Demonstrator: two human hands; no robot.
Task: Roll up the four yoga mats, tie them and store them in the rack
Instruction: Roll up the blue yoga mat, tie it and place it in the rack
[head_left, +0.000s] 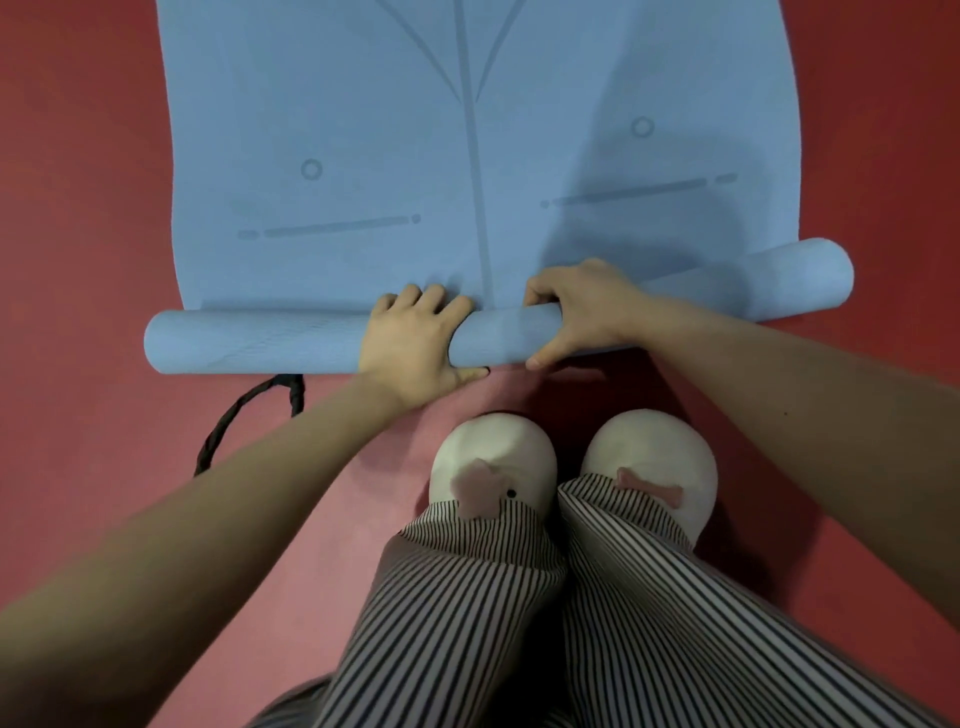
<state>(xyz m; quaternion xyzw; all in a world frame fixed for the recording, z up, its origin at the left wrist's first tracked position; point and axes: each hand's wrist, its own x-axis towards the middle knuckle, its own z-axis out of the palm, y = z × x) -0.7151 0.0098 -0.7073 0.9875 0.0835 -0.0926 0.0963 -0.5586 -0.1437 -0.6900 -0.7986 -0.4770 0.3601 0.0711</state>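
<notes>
1. While the person stoops over it, a blue yoga mat (363, 130) lies on the red floor (78, 260), its far stretch flat and printed with darker guide lines and small circles
2. Its near end is wound into a roll (249, 340) running left to right, the right end sitting a little farther away than the left and sticking out past the flat part's right edge
3. The left hand (415, 348) grips the roll near its middle, fingers curled over the far side, thumb low on the near side
4. The right hand (587, 317), just to the right, grips the same roll, fingers over the top and thumb on the near face; a short bare stretch of roll shows between the hands
5. A black strap (244, 415) lies on the floor at the roll's near side toward the left, one end reaching the roll, the other hidden by the left forearm
6. Nearer than the hands, two white slippers (498, 441) with pink bows stand side by side, striped trousers (467, 597) above them
</notes>
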